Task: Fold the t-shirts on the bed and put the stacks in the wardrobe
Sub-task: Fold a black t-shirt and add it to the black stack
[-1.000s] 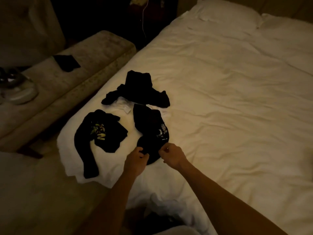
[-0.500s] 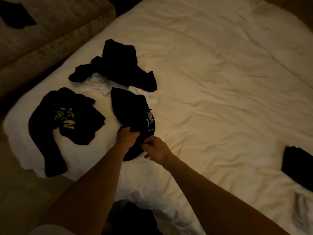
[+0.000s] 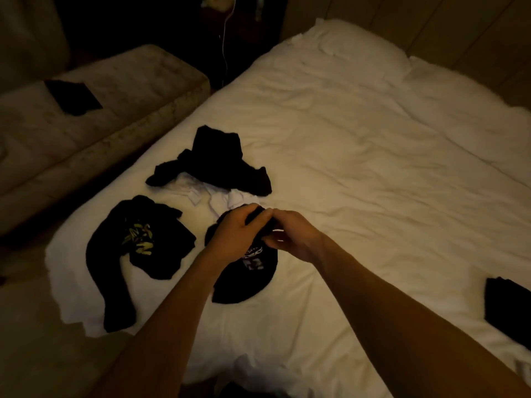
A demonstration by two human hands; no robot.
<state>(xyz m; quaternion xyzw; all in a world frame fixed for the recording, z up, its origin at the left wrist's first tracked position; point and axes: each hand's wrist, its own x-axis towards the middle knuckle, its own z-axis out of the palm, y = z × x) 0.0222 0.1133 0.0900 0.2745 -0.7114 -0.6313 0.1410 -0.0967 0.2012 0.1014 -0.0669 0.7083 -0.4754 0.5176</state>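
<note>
Your hands have moved up from the near hem of the black printed t-shirt (image 3: pixel 244 280) to its far end; left hand (image 3: pixel 234 235) and right hand (image 3: pixel 290 235) now meet, gripping bunched cloth. It lies on the bed (image 3: pixel 359 156), at three o'clock from another black t-shirt (image 3: pixel 140 245).

On the bed (image 3: pixel 359 145), lower left of centre: one t-shirt (image 3: pixel 244 280) under both hands (image 3: pixel 232 237). Left of it, a second shirt (image 3: pixel 143 242). Above, toward frame centre, a third (image 3: pixel 218 162) lying on a pale garment (image 3: pixel 218 198). At right edge, a folded stack (image 3: pixel 508 308). Upper left, a sofa (image 3: pixel 115 110) beside the bed, carrying a folded cloth (image 3: pixel 73 96).
</note>
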